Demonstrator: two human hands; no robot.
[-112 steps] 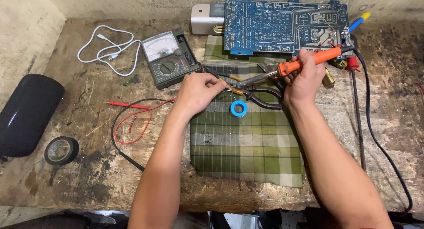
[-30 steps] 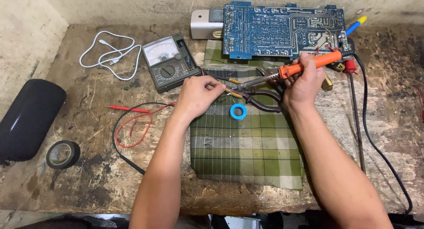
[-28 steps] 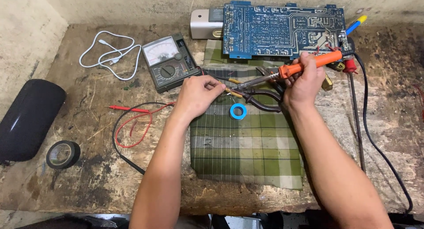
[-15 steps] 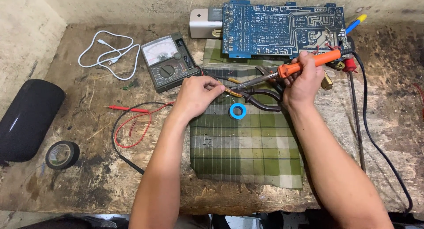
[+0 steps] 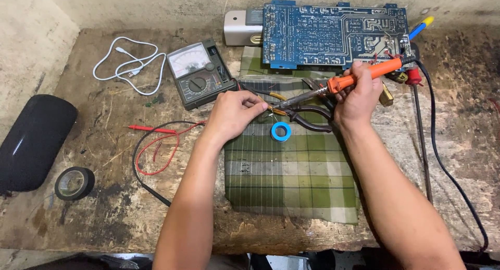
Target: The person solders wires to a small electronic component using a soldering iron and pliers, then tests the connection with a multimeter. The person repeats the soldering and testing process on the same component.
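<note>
An electronics repair workshop is showing here: a worn, stained wooden bench [image 5: 458,145] is carrying a blue circuit board [image 5: 333,35], an analog multimeter [image 5: 200,74] with test leads [image 5: 156,145], an orange-handled soldering iron [image 5: 359,77], pliers [image 5: 307,119] and black tape [image 5: 74,183].

The only display here is the meter dial [image 5: 183,65] on the dark green analog multimeter [image 5: 201,80], which lies tilted on the table [image 5: 104,207] left of the plaid cloth [image 5: 291,176]: a pale, rectangular face with curved scale markings. No packages, labels or signs show.
</note>
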